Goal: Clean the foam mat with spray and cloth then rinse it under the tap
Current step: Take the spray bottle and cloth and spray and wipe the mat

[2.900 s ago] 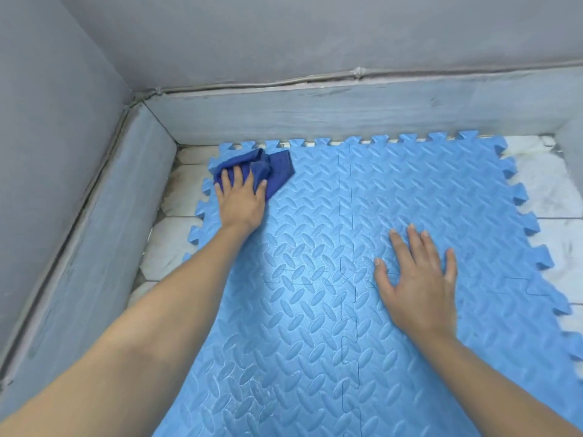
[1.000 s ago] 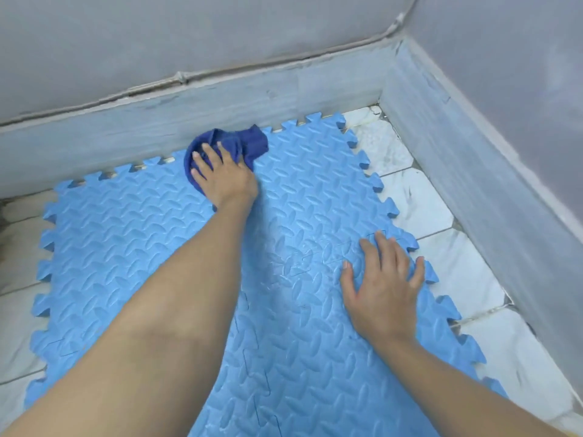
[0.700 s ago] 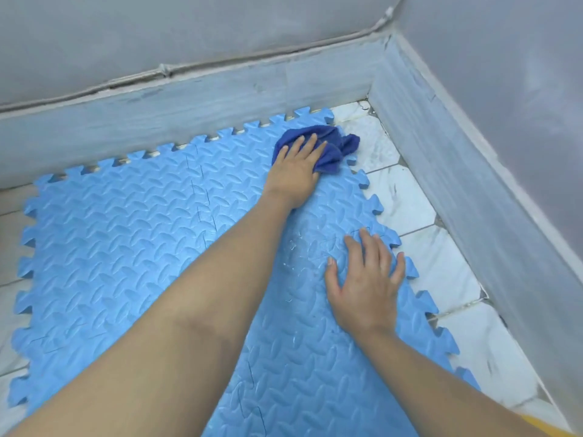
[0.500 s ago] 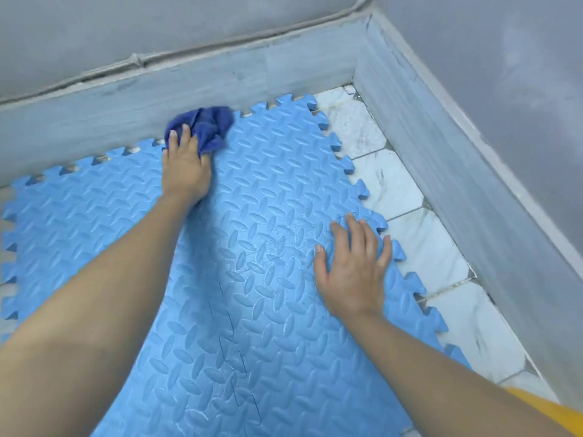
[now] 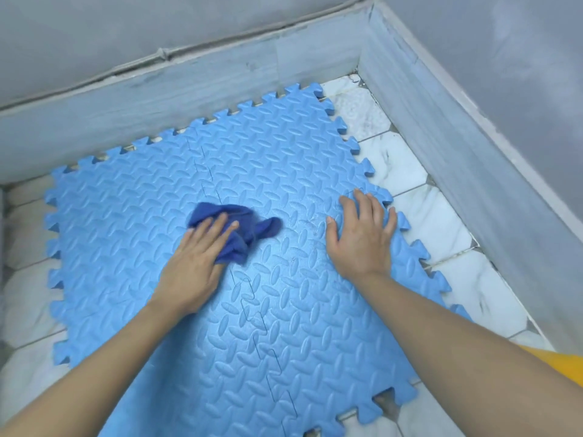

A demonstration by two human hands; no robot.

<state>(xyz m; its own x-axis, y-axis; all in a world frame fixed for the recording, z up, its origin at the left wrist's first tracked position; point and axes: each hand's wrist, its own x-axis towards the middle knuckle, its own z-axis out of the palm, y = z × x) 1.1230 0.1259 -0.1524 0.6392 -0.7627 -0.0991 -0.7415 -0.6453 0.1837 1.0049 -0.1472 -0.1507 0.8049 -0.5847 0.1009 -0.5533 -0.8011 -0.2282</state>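
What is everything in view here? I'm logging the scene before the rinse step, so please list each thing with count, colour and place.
foam mat: one, made of interlocking pieces, light blue, flat on the floor, filling the middle of the view
cloth: one, dark blue, bunched on the mat near its middle
floor tiles: several, white with grey veins, showing around the mat's edges
skirting: grey, along the base of the walls at the back and right
walls: two, grey, meeting at the back right corner
yellow thing: one, at the lower right edge, too cut off to identify
left hand: fingers pressing on the cloth
right hand: flat on the mat near its right edge
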